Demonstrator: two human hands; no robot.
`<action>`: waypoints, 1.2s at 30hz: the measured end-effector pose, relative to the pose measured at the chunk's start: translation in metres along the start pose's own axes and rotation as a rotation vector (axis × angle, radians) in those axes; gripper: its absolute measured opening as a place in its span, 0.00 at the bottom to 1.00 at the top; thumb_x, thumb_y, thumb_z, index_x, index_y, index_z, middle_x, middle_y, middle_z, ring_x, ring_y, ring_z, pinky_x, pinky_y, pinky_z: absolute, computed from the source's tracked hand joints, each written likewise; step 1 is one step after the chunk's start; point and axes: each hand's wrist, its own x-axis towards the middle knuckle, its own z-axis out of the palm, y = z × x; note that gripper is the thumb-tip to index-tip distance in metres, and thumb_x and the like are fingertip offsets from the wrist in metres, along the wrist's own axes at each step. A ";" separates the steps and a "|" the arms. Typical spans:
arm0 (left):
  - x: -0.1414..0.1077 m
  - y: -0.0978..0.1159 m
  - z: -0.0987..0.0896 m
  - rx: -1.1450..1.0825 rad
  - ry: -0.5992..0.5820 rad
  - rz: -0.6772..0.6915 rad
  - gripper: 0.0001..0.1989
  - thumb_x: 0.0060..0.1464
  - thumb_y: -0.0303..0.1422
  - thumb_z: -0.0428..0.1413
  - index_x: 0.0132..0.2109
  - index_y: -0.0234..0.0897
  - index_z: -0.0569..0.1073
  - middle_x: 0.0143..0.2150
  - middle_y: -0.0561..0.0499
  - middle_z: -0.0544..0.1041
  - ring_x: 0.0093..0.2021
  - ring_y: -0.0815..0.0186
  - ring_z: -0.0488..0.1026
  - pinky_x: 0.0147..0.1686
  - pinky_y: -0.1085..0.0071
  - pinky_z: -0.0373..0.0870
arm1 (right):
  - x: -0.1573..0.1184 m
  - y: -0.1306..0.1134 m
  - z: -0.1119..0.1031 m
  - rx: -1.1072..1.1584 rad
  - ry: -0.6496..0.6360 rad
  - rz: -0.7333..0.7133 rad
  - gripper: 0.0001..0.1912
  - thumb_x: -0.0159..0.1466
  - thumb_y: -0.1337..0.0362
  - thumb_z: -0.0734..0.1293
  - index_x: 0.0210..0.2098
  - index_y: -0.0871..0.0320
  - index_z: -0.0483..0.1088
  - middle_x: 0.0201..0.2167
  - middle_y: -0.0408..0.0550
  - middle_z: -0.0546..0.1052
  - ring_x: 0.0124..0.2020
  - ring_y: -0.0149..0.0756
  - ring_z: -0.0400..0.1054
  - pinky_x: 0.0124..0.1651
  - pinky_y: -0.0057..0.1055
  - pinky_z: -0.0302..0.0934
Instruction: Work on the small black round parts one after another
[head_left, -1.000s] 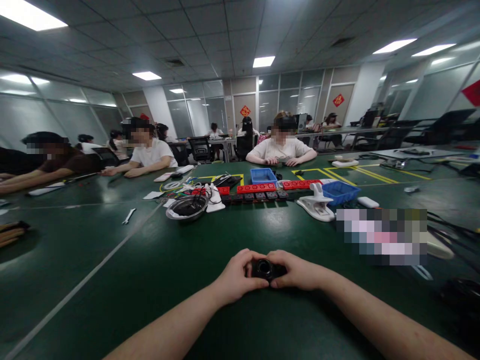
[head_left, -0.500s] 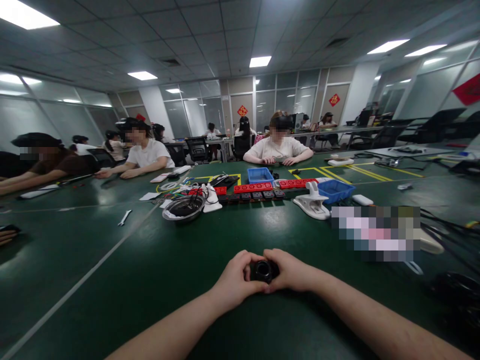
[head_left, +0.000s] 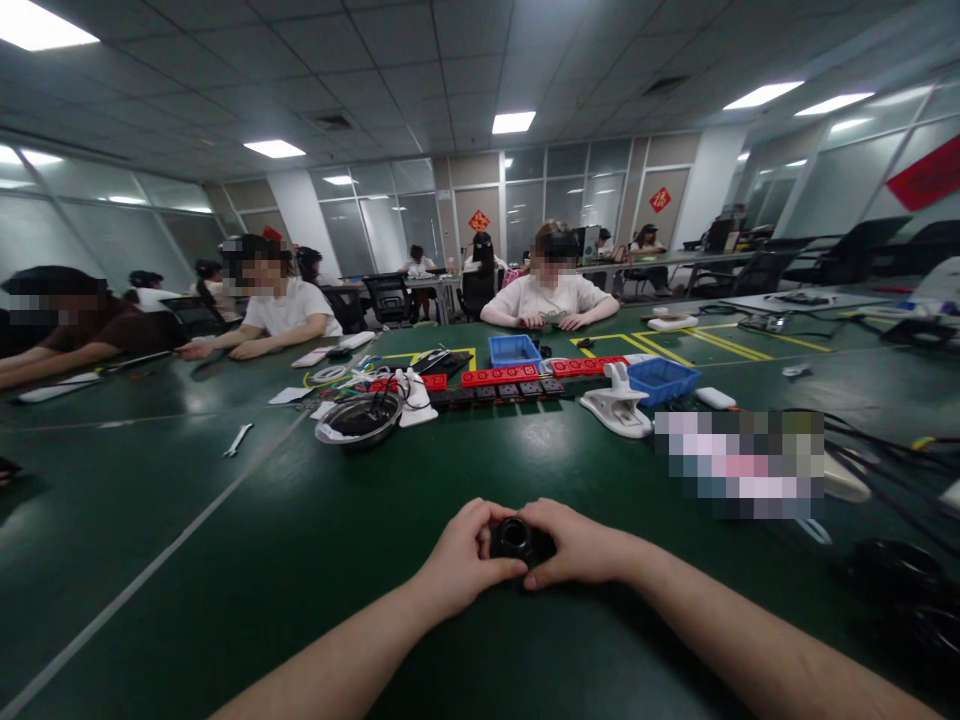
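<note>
A small black object with a round ringed opening (head_left: pixel 514 537) is held between both hands, low in the middle of the head view. On its left side, my left hand (head_left: pixel 471 556) grips it with fingers curled over the top and the thumb below. My right hand (head_left: pixel 571 545) is closed round its right side, thumb low and close to the left thumb. The ring faces up toward the camera. Much of the object's body is hidden by the fingers. Beneath lies the dark green table (head_left: pixel 360 620).
Beyond my hands are a metal bowl (head_left: pixel 358 420), red socket strips (head_left: pixel 501 375), a white clamp (head_left: pixel 619 405) and blue trays (head_left: pixel 660 380). A wrench (head_left: pixel 238 440) lies left. Black round parts (head_left: pixel 896 568) and cables are at right. People sit across and to the left.
The view has shifted slightly, so the table items appear a little further left. The black object's ring faces up slightly more, and the thumbs are a little further apart.
</note>
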 end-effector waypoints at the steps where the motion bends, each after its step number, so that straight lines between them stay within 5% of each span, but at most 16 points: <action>1: 0.000 0.000 0.000 0.000 -0.006 0.001 0.21 0.37 0.33 0.60 0.41 0.38 0.67 0.31 0.56 0.60 0.24 0.74 0.57 0.23 0.78 0.55 | 0.000 0.002 -0.003 0.018 -0.026 -0.022 0.23 0.44 0.59 0.70 0.39 0.58 0.66 0.34 0.45 0.68 0.37 0.37 0.59 0.38 0.30 0.54; 19: 0.001 0.002 -0.001 0.022 -0.032 0.020 0.20 0.37 0.32 0.60 0.41 0.38 0.67 0.31 0.56 0.60 0.25 0.74 0.58 0.24 0.78 0.55 | 0.004 0.013 -0.001 0.117 -0.039 -0.078 0.14 0.47 0.65 0.69 0.34 0.60 0.67 0.28 0.40 0.65 0.32 0.31 0.59 0.34 0.25 0.53; 30: -0.003 0.005 0.005 0.068 0.072 -0.032 0.20 0.34 0.32 0.61 0.39 0.37 0.67 0.30 0.57 0.60 0.23 0.74 0.57 0.22 0.78 0.55 | 0.008 0.008 0.019 -0.079 0.126 0.171 0.23 0.40 0.51 0.69 0.29 0.59 0.62 0.27 0.42 0.66 0.27 0.31 0.59 0.25 0.23 0.49; 36: -0.003 0.001 0.008 0.069 0.157 -0.040 0.18 0.37 0.30 0.59 0.39 0.36 0.66 0.31 0.56 0.61 0.23 0.75 0.57 0.22 0.78 0.56 | 0.008 -0.012 0.030 -0.323 0.261 0.272 0.17 0.47 0.53 0.66 0.29 0.59 0.63 0.26 0.47 0.68 0.29 0.37 0.61 0.29 0.29 0.51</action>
